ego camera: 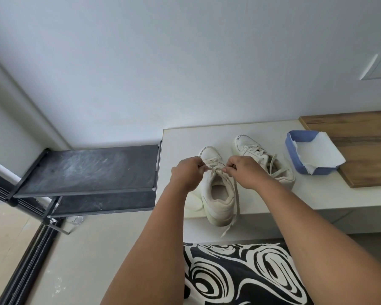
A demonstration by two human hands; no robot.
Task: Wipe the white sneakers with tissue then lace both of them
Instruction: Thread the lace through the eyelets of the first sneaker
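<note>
Two white sneakers stand on a pale low bench [317, 194]. The near sneaker [218, 199] points away from me, its heel at the bench's front edge. My left hand [186, 173] and my right hand [244, 171] hover over its tongue, each pinching a strand of its cream lace [215, 170]. One loose lace end [235, 208] hangs down over the bench's front. The second sneaker [264, 159] lies behind and to the right, with laces loose across its opening. A blue box of white tissue [312, 154] sits to its right.
A wooden board [361, 150] covers the bench's right part, under the tissue box. A black metal shoe rack [90, 170] stands left of the bench against the white wall. A black-and-white patterned cloth [240, 276] lies below, between my forearms.
</note>
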